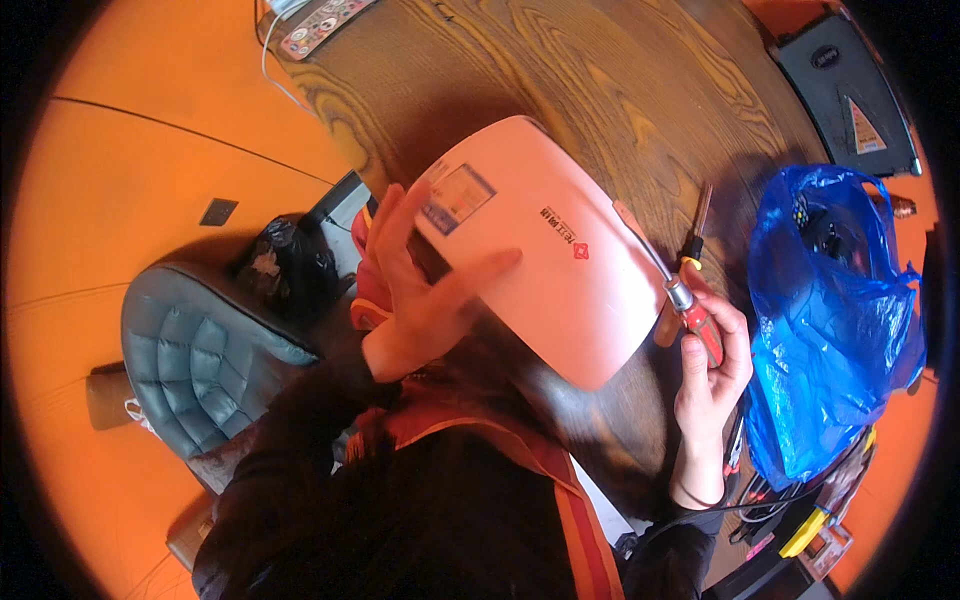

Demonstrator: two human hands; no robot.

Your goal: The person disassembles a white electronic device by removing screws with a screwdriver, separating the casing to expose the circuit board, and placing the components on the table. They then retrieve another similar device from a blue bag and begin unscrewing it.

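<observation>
1. Pink casing (545,255), a smooth rounded shell with a rectangular label near its upper left end and small red marks mid-surface, fills the middle of the frame above the wooden table (600,80).
2. One casing, one screwdriver (690,305), two hands.
3. Its long axis runs from the upper left toward the lower right of the frame, the broad face turned up to the camera.
4. Left hand (425,290) lies spread against the casing's left edge, fingers wide and the thumb laid on its face, steadying it.
5. Right hand (710,365), at centre right, is closed around the screwdriver's red handle; the metal shaft slants up-left along the casing's right edge.
6. One blue plastic bag (830,320) sits at the right, one grey padded chair (200,355) at the left, and one black box (850,85) at the upper right.
</observation>
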